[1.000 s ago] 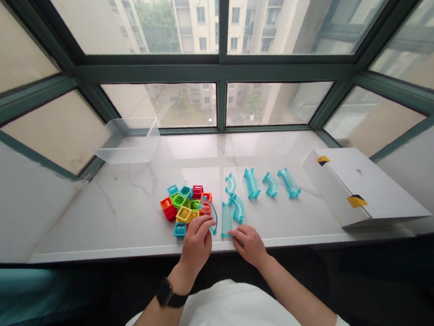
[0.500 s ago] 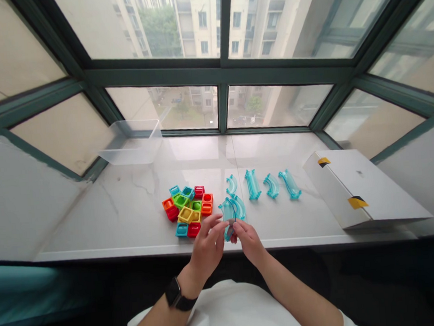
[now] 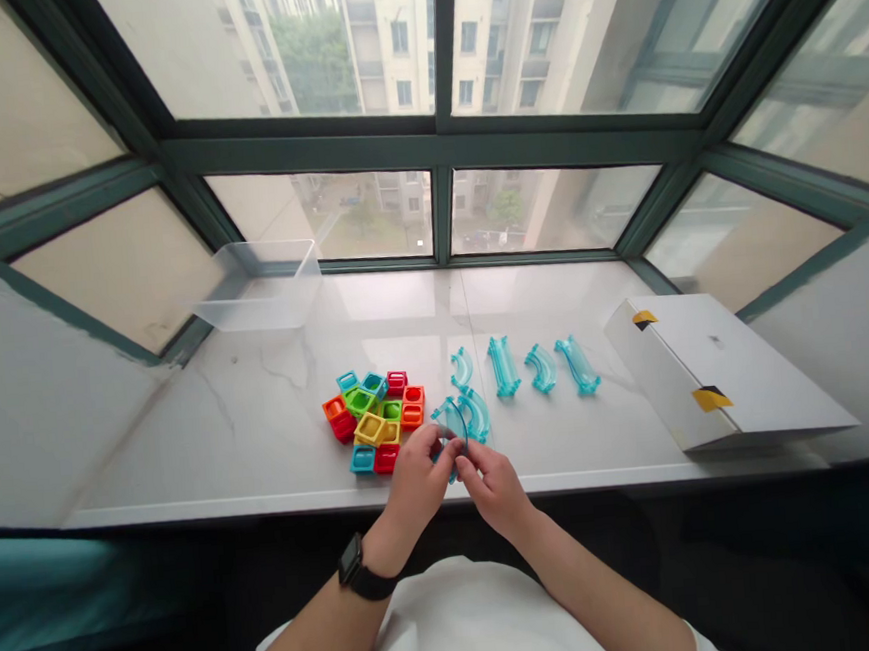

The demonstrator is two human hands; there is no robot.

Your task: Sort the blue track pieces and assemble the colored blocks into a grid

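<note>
My left hand (image 3: 414,478) and my right hand (image 3: 493,483) meet near the sill's front edge, both pinching clear teal track pieces (image 3: 450,427) held between them just above the marble. A watch sits on my left wrist. To the left lies a heap of colourful square blocks (image 3: 373,421) in orange, green, yellow, red and blue. Beyond my hands a curved teal track (image 3: 475,413) rests on the sill, and farther back a row of several teal tracks (image 3: 532,366) lies side by side.
A clear plastic bin (image 3: 260,282) stands at the back left by the window. A white cardboard box (image 3: 716,369) with yellow tape lies at the right. The marble sill (image 3: 262,429) ends at a front edge just under my hands.
My left hand carried a curved teal piece rightward from the block heap, my right hand lifted the straight piece off the sill, and the two hands came together holding the pieces.
</note>
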